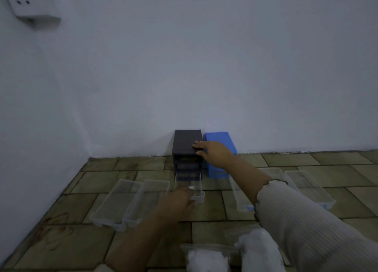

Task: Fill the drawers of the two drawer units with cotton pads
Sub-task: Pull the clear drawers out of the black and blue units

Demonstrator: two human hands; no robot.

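Clear plastic marks the drawer (pixel 189 187) at the centre of the scene, drawn partway out of the bottom slot of a black drawer unit (pixel 186 149) that stands on the tiled floor (pixel 67 239) against a pale wall (pixel 184 67). A person's left hand (pixel 178 200) holds the drawer's front end, fingers curled at its handle. The right hand (pixel 214 151) rests flat on the unit's top, fingers extended, gripping nothing. A blue drawer unit (pixel 222 147) stands touching the black one's right side. Two loose clear drawers (pixel 131 202) lie side by side left of the pulled one, with others (pixel 308 187) lying to the right. Bags of cotton pads (pixel 208 258) sit at the near edge, blurred. A wall socket (pixel 30 2) shows upper left.
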